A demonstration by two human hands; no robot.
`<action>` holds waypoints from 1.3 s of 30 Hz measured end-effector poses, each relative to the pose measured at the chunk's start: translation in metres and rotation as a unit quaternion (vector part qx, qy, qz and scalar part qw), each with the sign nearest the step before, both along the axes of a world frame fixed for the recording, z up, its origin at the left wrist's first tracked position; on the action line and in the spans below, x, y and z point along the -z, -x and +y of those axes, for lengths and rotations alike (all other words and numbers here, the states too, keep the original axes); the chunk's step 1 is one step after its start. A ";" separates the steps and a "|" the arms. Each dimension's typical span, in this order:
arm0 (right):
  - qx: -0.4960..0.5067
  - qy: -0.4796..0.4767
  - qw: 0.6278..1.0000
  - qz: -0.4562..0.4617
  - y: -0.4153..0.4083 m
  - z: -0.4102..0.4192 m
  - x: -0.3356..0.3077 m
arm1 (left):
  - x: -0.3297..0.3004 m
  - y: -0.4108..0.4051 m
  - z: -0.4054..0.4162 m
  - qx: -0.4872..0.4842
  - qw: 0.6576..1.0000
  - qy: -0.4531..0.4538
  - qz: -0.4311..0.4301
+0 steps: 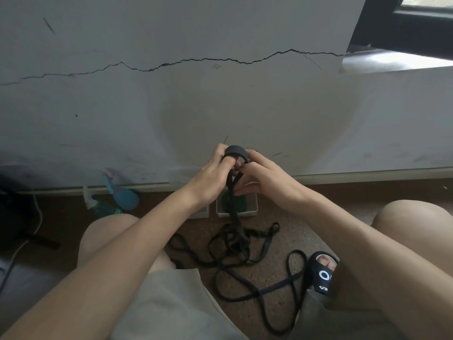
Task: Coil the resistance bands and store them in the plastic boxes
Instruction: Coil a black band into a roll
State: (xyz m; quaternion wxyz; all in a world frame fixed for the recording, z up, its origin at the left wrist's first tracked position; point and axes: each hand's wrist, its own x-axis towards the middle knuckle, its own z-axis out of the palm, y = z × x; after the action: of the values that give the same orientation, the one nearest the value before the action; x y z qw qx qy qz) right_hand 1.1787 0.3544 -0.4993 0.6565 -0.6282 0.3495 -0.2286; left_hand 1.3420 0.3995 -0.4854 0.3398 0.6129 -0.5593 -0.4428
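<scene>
Now, band (235,153): black, flat, partly wound into a small coil, its tail hanging to a tangle on the floor (343,217).
Hands: left hand (210,179) and right hand (263,179) both pinch the coil.
Boxes: two; right box (255,204) holds something green, left box (203,212) mostly hidden.

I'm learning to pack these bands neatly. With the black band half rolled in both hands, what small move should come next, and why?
Probably another wrap: the left hand and right hand hold a small coil, but most of the black band hangs down into a loose tangle on the floor. The box beneath already holds a green coil, so storing comes later.
</scene>
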 end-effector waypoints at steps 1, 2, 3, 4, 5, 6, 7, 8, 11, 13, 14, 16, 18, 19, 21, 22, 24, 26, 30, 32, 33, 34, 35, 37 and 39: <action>-0.005 -0.026 0.999 -0.025 0.000 0.000 -0.001 | 0.000 0.001 0.000 0.000 1.000 0.005 -0.013; -0.010 -0.043 0.998 -0.042 -0.001 -0.002 -0.002 | 0.001 0.001 -0.001 0.000 1.000 0.010 -0.025; -0.014 -0.056 0.997 -0.056 -0.001 -0.003 -0.002 | 0.002 0.000 -0.001 -0.002 0.999 0.014 -0.029; -0.018 -0.058 0.996 -0.063 -0.002 -0.003 -0.002 | 0.002 0.000 -0.001 -0.004 1.000 0.014 -0.024; -0.020 -0.045 0.997 -0.059 -0.002 -0.003 -0.002 | 0.003 -0.001 -0.001 -0.005 1.000 0.012 -0.011; -0.015 -0.009 0.999 -0.037 -0.002 -0.002 -0.002 | 0.003 -0.001 -0.002 -0.006 1.000 0.006 0.003; -0.003 0.047 0.999 -0.002 -0.001 -0.001 -0.002 | 0.003 -0.001 -0.002 -0.008 1.000 -0.001 0.015; 0.011 0.109 0.993 0.035 0.000 0.001 -0.002 | 0.001 -0.001 -0.002 -0.010 1.000 -0.008 0.022; 0.048 0.225 0.971 0.071 0.001 0.004 -0.001 | 0.000 0.001 -0.001 -0.009 1.000 -0.021 0.014; 0.064 0.254 0.963 0.068 0.002 0.004 -0.002 | 0.003 0.000 -0.001 -0.013 1.000 -0.015 -0.007; 0.071 0.269 0.958 0.071 0.003 0.003 -0.002 | 0.003 0.001 -0.002 -0.017 0.999 -0.008 -0.028; 0.078 0.277 0.955 0.072 0.005 0.003 -0.003 | 0.003 0.001 -0.003 -0.024 0.997 0.012 -0.066; 0.082 0.267 0.957 0.072 0.005 0.004 -0.004 | 0.000 0.001 -0.004 -0.028 0.994 0.040 -0.093; 0.086 0.260 0.959 0.073 0.005 0.005 -0.005 | -0.002 0.002 -0.004 -0.030 0.993 0.055 -0.102; 0.088 0.230 0.967 0.061 0.004 0.005 -0.005 | -0.004 0.003 -0.003 -0.028 0.991 0.077 -0.106; 0.090 0.209 0.972 0.048 0.004 0.005 -0.006 | -0.004 0.004 -0.003 -0.024 0.991 0.083 -0.099; 0.090 0.179 0.979 0.035 0.004 0.004 -0.008 | -0.004 0.004 -0.002 -0.009 0.993 0.083 -0.082; 0.082 0.185 0.978 0.044 0.004 0.003 -0.008 | -0.004 0.002 -0.001 0.010 0.995 0.071 -0.075; 0.071 0.238 0.965 0.080 0.005 -0.001 -0.003 | -0.010 -0.005 0.003 0.047 0.996 0.047 -0.061; 0.073 0.262 0.958 0.095 0.007 -0.004 -0.002 | -0.014 -0.007 0.006 0.070 0.994 0.053 -0.057; 0.071 0.266 0.956 0.099 0.008 -0.005 0.000 | -0.015 -0.007 0.008 0.078 0.993 0.064 -0.068; 0.069 0.272 0.954 0.104 0.008 -0.006 0.002 | -0.014 -0.008 0.009 0.078 0.990 0.081 -0.090; 0.068 0.291 0.948 0.114 0.007 -0.006 0.004 | -0.012 -0.008 0.009 0.069 0.985 0.101 -0.121; 0.069 0.347 0.924 0.144 0.005 -0.007 0.008 | -0.009 -0.008 0.008 0.045 0.973 0.135 -0.181; 0.066 0.369 0.915 0.150 0.005 -0.009 0.009 | -0.011 -0.011 0.007 0.037 0.969 0.152 -0.190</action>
State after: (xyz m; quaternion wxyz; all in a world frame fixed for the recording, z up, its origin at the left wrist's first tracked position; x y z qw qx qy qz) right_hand 1.1739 0.3453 -0.5083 0.3013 -0.8283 0.3754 -0.2867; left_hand 1.3525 0.4064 -0.4749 0.2995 0.6058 -0.6968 -0.2404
